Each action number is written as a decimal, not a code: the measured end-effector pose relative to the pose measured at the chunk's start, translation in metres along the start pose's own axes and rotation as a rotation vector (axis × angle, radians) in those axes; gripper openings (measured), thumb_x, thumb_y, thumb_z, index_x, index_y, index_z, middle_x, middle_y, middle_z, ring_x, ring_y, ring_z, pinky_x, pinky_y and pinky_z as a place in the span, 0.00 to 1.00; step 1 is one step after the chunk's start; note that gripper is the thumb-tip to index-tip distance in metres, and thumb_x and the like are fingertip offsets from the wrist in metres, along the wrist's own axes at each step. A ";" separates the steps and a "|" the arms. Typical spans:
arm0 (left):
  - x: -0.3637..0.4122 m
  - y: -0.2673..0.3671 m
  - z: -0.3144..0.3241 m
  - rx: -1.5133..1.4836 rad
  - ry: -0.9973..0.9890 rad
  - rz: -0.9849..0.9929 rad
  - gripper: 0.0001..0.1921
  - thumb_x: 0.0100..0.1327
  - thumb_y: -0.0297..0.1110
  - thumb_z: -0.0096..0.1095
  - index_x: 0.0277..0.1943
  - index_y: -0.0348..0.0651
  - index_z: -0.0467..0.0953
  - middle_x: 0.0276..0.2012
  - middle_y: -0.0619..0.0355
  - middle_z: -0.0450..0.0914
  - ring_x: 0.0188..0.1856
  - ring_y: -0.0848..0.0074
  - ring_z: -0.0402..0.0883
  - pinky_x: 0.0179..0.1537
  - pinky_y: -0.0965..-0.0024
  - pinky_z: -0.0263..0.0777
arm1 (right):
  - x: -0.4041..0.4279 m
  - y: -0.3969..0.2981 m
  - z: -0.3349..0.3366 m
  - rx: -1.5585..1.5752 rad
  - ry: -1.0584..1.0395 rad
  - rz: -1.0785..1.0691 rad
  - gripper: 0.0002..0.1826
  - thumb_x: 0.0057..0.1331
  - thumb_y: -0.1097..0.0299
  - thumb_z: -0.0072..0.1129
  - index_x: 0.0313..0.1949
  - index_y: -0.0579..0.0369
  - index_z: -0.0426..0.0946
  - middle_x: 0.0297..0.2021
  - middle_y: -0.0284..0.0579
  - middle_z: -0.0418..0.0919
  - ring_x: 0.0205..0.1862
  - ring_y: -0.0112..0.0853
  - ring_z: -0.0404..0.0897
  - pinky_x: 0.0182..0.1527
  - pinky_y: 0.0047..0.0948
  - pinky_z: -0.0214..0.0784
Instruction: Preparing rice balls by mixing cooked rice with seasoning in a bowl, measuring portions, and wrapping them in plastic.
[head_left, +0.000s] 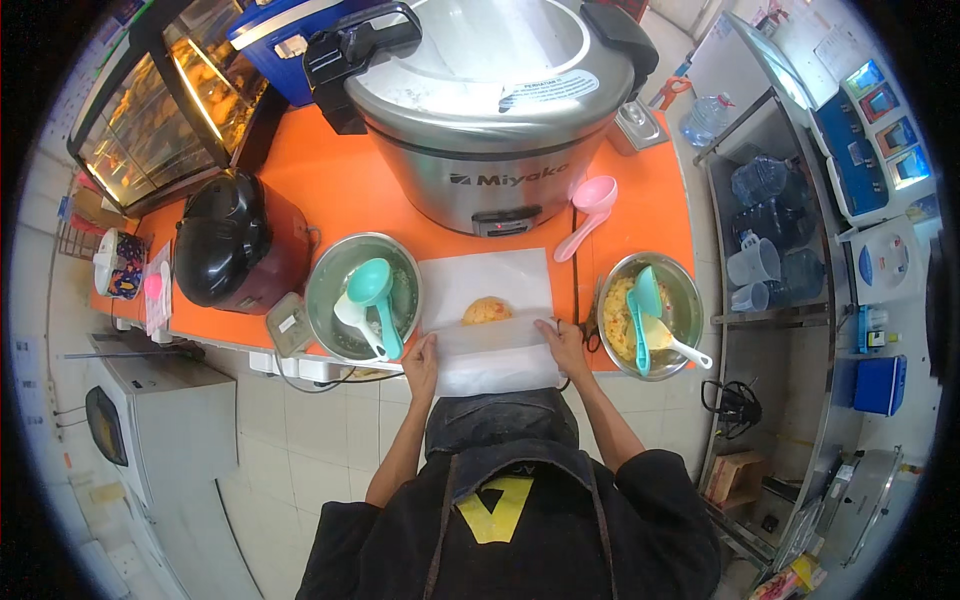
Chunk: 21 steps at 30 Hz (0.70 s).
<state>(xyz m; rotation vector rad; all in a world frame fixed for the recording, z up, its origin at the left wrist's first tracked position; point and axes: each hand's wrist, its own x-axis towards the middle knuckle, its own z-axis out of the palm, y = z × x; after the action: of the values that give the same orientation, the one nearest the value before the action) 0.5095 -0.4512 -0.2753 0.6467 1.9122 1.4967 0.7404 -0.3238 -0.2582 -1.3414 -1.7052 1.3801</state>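
A white paper sheet (487, 274) lies on the orange table in front of me, with a rounded mound of yellow-orange rice (487, 309) on it. My left hand (421, 365) pinches the left side of the paper's near flap (480, 341), and my right hand (562, 345) pinches its right side. The flap is lifted over the near part of the rice and hides it. To the left stands a metal bowl (319, 274) holding a turquoise ladle (372, 283) and a white rice paddle (357, 319). Right of my hands, another metal bowl (688, 281) contains yellow rice (618, 315), a turquoise ladle (648, 294) and a pale paddle (667, 339).
A large Miyako rice cooker (480, 142) stands behind the paper. A pink ladle (592, 199) and scissors (592, 334) lie to the right. Leftward are a smaller dark red cooker (277, 247), a clear container (289, 326) and a lit food display case (150, 127). A metal shelf (765, 319) stands beyond.
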 end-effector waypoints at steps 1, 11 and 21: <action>0.002 0.001 0.004 0.037 0.037 0.022 0.12 0.63 0.33 0.55 0.40 0.31 0.79 0.30 0.56 0.80 0.35 0.82 0.73 0.40 0.78 0.67 | 0.004 0.003 0.000 -0.113 0.025 0.106 0.17 0.59 0.60 0.59 0.24 0.65 0.74 0.17 0.35 0.69 0.22 0.18 0.64 0.24 0.22 0.57; -0.008 0.001 -0.001 -0.112 0.243 0.033 0.14 0.61 0.31 0.56 0.47 0.32 0.73 0.39 0.50 0.77 0.39 0.75 0.74 0.42 0.73 0.66 | 0.017 0.005 0.006 -0.075 0.060 0.029 0.22 0.59 0.58 0.58 0.15 0.60 0.65 0.12 0.30 0.57 0.18 0.18 0.56 0.19 0.26 0.49; -0.026 0.041 0.037 0.557 -0.579 0.924 0.19 0.53 0.24 0.58 0.50 0.35 0.69 0.54 0.50 0.69 0.58 0.60 0.65 0.57 0.58 0.59 | 0.023 0.005 0.009 -0.220 0.122 -0.018 0.19 0.59 0.62 0.56 0.18 0.64 0.68 0.15 0.50 0.68 0.17 0.37 0.67 0.24 0.37 0.57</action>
<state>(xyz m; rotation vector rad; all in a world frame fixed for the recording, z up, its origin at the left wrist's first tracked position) 0.5544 -0.4346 -0.2375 2.1637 1.5897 0.9879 0.7263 -0.3056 -0.2695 -1.4921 -1.8217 1.1016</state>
